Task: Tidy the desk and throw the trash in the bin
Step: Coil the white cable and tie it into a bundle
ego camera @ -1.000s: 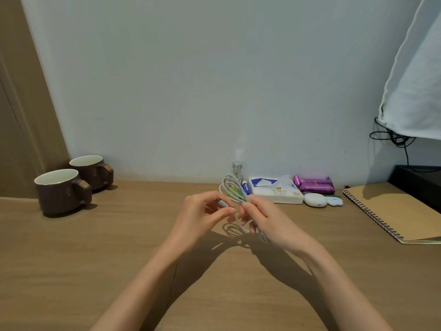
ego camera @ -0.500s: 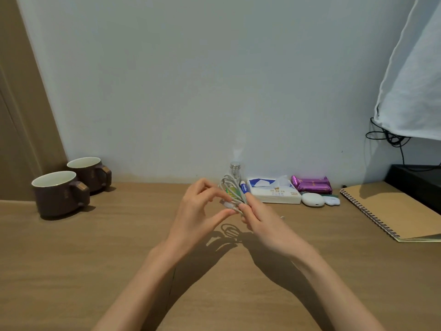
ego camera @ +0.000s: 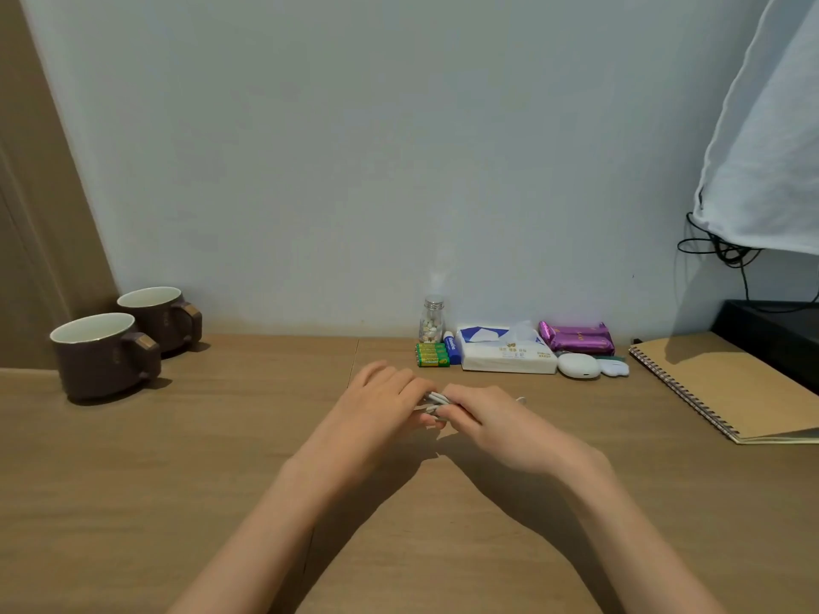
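I am tidying the white cable (ego camera: 436,398), left hand (ego camera: 381,412) and right hand (ego camera: 505,429) fingers pinching it over the desk (ego camera: 221,458). Next, I think: laying it down neatly.

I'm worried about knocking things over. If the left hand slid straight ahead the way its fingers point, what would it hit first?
Probably the green battery pack, lying farther back beyond the left hand, which holds the white cable together with the right hand. Depth is unclear.
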Tool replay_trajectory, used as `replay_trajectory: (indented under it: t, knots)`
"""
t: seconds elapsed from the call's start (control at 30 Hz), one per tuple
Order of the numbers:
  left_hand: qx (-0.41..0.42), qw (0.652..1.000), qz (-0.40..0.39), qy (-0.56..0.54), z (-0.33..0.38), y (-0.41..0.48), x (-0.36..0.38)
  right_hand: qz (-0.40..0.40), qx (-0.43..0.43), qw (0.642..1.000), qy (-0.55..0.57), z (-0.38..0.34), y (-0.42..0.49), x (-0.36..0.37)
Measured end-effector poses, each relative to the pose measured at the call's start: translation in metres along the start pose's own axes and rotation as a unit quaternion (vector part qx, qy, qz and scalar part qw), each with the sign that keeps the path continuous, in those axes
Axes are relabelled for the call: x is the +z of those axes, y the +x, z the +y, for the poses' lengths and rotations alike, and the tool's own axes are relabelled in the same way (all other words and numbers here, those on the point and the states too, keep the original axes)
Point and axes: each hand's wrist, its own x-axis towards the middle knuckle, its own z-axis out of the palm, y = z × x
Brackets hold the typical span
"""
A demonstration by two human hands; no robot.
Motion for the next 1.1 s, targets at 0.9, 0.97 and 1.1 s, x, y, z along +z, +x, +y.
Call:
replay_trajectory:
  t: [0.9,0.97,1.1]
  knots:
    - [-0.353,0.81,-0.064,-0.465,-0.003,0.002,-0.009,0.207,0.166,0.951,0.162,0.046,-0.008,-0.03]
    - [-0.373,0.789,-0.071,-0.482,-0.005,0.001,-0.007,0.113,0.191,0.969,0.113,0.05,-0.01,-0.024]
    - [-0.413,0.754,-0.08,-0.504,-0.005,0.0,-0.007,0.051,0.196,0.979,0.01,0.051,-0.005,-0.007]
